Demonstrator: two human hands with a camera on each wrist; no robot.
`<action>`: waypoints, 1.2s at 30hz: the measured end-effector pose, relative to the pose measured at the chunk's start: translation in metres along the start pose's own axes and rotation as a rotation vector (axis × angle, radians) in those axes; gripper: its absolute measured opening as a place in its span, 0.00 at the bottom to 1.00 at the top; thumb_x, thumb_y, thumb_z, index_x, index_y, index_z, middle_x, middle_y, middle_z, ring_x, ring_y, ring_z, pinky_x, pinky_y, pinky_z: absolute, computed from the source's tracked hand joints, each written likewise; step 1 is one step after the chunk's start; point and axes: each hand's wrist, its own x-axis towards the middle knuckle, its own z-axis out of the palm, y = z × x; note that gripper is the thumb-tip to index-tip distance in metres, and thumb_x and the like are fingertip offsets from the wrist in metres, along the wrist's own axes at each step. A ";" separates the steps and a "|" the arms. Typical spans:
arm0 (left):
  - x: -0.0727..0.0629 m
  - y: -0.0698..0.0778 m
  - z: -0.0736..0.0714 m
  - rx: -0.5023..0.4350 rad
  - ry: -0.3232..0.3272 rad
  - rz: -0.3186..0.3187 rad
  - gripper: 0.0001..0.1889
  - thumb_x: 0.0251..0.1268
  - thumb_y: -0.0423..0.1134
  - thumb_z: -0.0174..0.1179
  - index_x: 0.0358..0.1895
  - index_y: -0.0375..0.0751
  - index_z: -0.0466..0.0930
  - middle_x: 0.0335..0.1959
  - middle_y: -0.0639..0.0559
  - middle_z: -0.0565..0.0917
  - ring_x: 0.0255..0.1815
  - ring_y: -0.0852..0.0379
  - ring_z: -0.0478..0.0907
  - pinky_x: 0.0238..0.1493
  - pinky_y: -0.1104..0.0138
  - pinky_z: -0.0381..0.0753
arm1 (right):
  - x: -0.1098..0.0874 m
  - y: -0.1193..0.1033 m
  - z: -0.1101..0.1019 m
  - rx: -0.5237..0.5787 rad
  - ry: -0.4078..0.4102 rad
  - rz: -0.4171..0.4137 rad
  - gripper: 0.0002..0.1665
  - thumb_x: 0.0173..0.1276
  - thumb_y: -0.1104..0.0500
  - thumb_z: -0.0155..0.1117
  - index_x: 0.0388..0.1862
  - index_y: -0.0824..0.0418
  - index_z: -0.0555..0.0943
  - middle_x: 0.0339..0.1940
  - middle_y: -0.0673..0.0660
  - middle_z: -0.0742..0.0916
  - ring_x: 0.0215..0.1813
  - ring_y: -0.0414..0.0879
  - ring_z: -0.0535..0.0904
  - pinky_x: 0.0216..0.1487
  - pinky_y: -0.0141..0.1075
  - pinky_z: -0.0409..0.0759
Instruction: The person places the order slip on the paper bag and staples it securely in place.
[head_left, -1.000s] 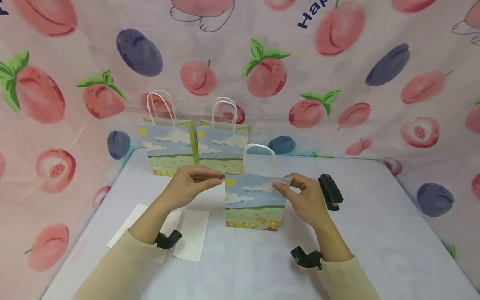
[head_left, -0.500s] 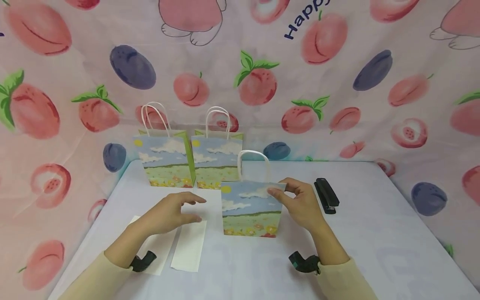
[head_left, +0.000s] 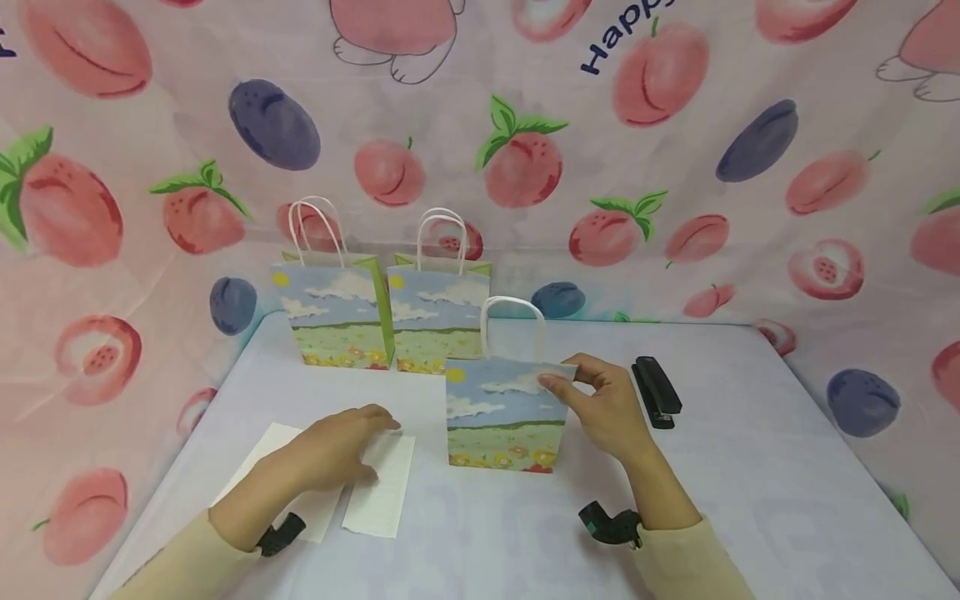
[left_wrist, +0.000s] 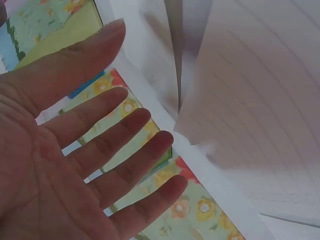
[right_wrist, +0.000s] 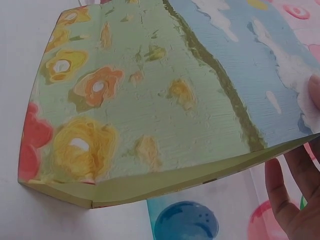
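My right hand [head_left: 609, 410] pinches a small paper gift bag [head_left: 506, 417] by its upper right corner, thumb on the front and fingers behind. The bag shows a painted sky, meadow and flowers, and a white handle rises from its top. In the right wrist view the green side of the bag [right_wrist: 150, 192] looks folded in. Over a slip of white paper [head_left: 384, 496] at the left hovers my left hand [head_left: 330, 450], fingers spread. The left wrist view shows faint lines on the paper [left_wrist: 260, 100] and nothing in the palm [left_wrist: 45, 175].
Two matching gift bags, a left one [head_left: 337, 321] and a right one [head_left: 437, 312], stand upright at the back, handles up. A black stapler [head_left: 657, 392] lies right of my right hand. Another white paper [head_left: 258, 450] lies partly under my left forearm. A fruit-printed cloth [head_left: 465, 108] hangs behind the table.
My left hand has left the held bag's upper left corner and moved left and down over the white papers. My right hand still holds the bag in about the same place.
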 end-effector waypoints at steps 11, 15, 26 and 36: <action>-0.004 0.004 0.003 0.019 0.008 0.022 0.34 0.55 0.32 0.77 0.68 0.43 0.79 0.69 0.47 0.78 0.70 0.41 0.77 0.67 0.47 0.79 | 0.001 0.000 -0.002 0.007 0.012 -0.004 0.05 0.68 0.62 0.75 0.37 0.63 0.88 0.35 0.50 0.91 0.47 0.40 0.84 0.52 0.37 0.81; -0.003 0.006 0.002 0.025 0.010 0.012 0.33 0.56 0.32 0.77 0.68 0.43 0.79 0.68 0.46 0.79 0.70 0.41 0.76 0.67 0.47 0.78 | 0.002 0.000 -0.003 0.009 0.014 -0.007 0.05 0.67 0.61 0.75 0.37 0.63 0.88 0.36 0.51 0.91 0.47 0.40 0.84 0.51 0.35 0.82; -0.002 0.005 0.007 0.122 0.088 0.012 0.35 0.50 0.35 0.80 0.66 0.48 0.81 0.61 0.49 0.83 0.61 0.46 0.76 0.59 0.49 0.79 | 0.001 -0.002 -0.003 0.011 0.004 0.005 0.06 0.68 0.61 0.75 0.38 0.63 0.87 0.37 0.52 0.91 0.46 0.40 0.85 0.49 0.36 0.83; -0.002 0.003 0.009 0.147 0.147 0.022 0.27 0.59 0.32 0.74 0.64 0.49 0.82 0.58 0.49 0.85 0.58 0.45 0.82 0.57 0.50 0.83 | 0.001 0.001 -0.001 0.007 -0.002 0.009 0.06 0.68 0.62 0.75 0.38 0.64 0.88 0.37 0.49 0.91 0.47 0.40 0.85 0.51 0.36 0.83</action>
